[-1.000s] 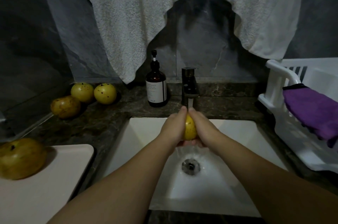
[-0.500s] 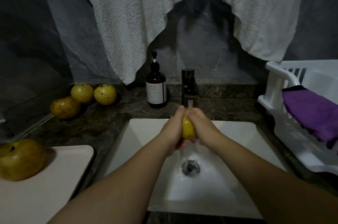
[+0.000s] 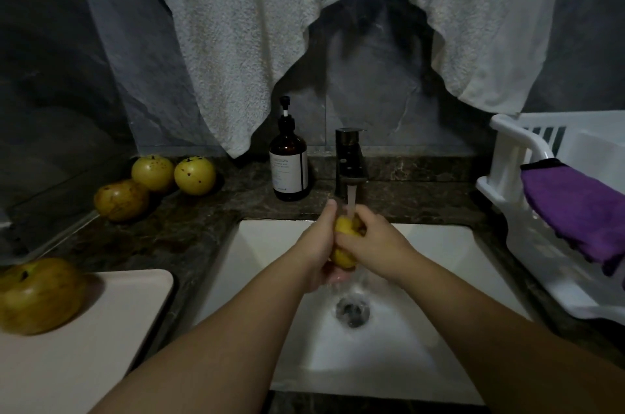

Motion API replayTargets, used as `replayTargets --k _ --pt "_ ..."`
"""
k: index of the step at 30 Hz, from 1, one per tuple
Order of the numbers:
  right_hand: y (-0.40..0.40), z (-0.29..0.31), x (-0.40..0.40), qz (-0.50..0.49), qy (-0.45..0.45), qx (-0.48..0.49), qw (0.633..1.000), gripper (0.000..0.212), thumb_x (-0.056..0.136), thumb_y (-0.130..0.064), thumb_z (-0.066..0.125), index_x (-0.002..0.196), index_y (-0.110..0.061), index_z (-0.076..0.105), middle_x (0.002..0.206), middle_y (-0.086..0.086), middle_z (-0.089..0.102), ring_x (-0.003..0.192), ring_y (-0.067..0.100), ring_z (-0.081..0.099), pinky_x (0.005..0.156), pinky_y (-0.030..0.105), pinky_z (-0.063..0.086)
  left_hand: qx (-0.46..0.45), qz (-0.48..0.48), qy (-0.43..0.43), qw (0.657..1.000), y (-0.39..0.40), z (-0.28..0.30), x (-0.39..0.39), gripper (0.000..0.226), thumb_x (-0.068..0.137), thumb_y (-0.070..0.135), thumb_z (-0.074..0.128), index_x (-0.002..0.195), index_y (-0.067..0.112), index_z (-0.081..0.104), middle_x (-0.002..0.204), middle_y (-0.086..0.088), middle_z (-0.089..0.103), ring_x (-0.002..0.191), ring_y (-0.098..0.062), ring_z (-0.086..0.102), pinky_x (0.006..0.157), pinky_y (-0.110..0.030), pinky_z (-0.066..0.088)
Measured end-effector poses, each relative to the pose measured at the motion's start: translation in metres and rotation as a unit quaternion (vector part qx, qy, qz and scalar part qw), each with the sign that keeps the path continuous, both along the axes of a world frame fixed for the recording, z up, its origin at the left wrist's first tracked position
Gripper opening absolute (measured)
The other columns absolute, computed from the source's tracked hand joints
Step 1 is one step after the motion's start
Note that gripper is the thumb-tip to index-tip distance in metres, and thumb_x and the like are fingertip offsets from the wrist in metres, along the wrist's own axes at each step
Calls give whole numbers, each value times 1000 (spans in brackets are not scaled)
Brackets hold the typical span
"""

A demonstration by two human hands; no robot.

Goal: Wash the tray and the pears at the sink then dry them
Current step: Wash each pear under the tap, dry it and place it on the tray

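Two hands, your left hand (image 3: 316,241) and right hand (image 3: 373,246), both curled round one yellow pear (image 3: 343,246) under the running tap (image 3: 350,159), over the sink (image 3: 436,258).

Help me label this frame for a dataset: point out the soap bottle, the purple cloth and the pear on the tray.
soap bottle (image 3: 288,167), head view, on the brown glass body.
purple cloth (image 3: 575,207), head view, on its upper fold over the white rack.
pear on the tray (image 3: 39,295), head view, on its front skin.

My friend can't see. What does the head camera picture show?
Two hands, left hand and right hand, hold a yellow pear under the running tap over a white sink. More pears wait at left.
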State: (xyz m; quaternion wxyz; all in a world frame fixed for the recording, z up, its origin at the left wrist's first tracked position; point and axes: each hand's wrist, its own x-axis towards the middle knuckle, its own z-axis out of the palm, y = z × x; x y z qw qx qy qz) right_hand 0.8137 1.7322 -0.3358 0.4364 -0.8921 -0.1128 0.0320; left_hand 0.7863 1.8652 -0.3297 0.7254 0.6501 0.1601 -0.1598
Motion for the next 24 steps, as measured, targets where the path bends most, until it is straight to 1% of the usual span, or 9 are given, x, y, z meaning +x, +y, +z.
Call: replayTargets --k 4,9,11,13,15,17,19,21,24 --pt "-10 2 4 16 -51 -63 997 91 66 -66 70 147 -42 35 132 -6 52 114 16 55 93 36 51 -15 10 -3 1000 4 1 -1 47 98 55 60 121 15 70 87 -9 67 67 -19 63 49 -27 51" --pt "-15 1 9 6 -44 -13 999 99 65 -62 81 148 -37 35 129 -10 41 114 12 51 83 26 43 -96 25 -5 995 5 1 1 29 99 39 61 103 13 73 69 -6 75 62 -17 71 73 -34 61" --pt "-16 0 9 13 -27 26 999 95 64 -59 83 145 -35 38 129 -10 48 113 12 55 84 26 48 -91 24 2 996 5 -1 2 32 97 41 63 106 11 72 74 -10 75 65 -20 70 70 -35 61" --pt "-18 -1 9 7 13 90 996 81 71 -55 82 139 -33 43 127 -6 55 109 13 58 83 28 50 -85 21 4 996 6 -2 2 41 96 47 63 112 10 68 76 -12 68 61 -22 63 56 -30 54" --pt "-18 -1 9 -15 70 135 988 63 77 -63 73 128 -33 51 123 -2 60 104 16 61 78 31 49 -67 15 -7 998 6 -3 3 48 95 56 61 114 12 64 76 -11 64 58 -20 55 55 -29 42" --pt "-16 -2 8 -36 135 167 976 50 84 -71 61 117 -33 57 114 8 67 92 22 67 71 34 50 -24 21 -11 999 7 -5 3 56 92 64 61 120 16 63 91 -11 68 60 -17 62 54 -26 47" --pt "-14 -2 8 -64 201 202 956 57 86 -77 54 114 -28 61 103 14 72 75 23 68 59 30 48 19 8 -1 1000 8 -7 2 63 90 72 57 122 18 62 102 -9 68 66 -15 66 57 -24 50" --pt "-14 -2 7 -73 242 209 945 67 86 -80 52 115 -20 63 92 15 73 64 20 67 51 25 47 45 -12 12 999 9 -9 1 69 89 78 53 120 17 64 99 -8 66 73 -16 62 64 -26 49" --pt "-14 -4 8 -74 237 201 948 65 88 -76 54 115 -18 63 88 15 73 61 20 68 50 25 48 48 -17 5 999 10 -11 2 65 91 76 52 117 17 64 97 -8 65 71 -15 60 62 -25 50"
